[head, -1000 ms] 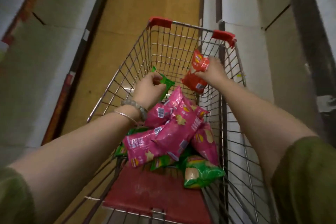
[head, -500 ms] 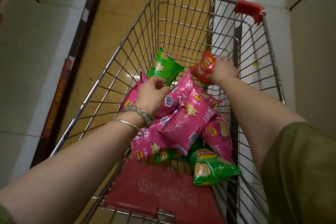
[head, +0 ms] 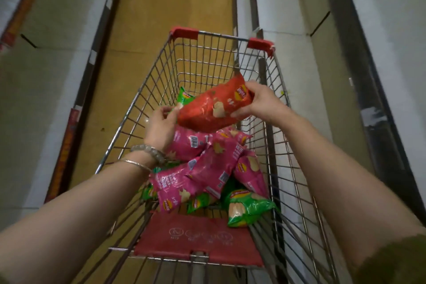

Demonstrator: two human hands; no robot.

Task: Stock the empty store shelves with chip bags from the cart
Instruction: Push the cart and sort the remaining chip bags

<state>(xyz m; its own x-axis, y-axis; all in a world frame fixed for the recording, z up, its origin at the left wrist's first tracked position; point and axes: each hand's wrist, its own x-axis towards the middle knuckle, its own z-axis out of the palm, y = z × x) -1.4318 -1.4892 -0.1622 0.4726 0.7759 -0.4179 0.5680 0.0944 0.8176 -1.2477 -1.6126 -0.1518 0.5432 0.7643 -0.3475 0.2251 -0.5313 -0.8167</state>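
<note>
**Ochre-floored aisle, wire cart**

Floor [head: 175, 7] runs between pale shelves [head: 288, 18]. Red chip bag [head: 207, 110] over the cart [head: 184, 33]'s pink bags [head: 207, 168], long axis rising left to right, logo end rightward. Right hand [head: 260, 104] fingers clamp that end; left hand [head: 161, 125] pinches a green bag [head: 184, 97].

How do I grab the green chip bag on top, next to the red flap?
Reach down from above, since the cart's wire wall blocks the side. Pinch the green bag at its near end by the red flap; pink bags overlap its far end, and the puffy middle would probably slip.
</note>
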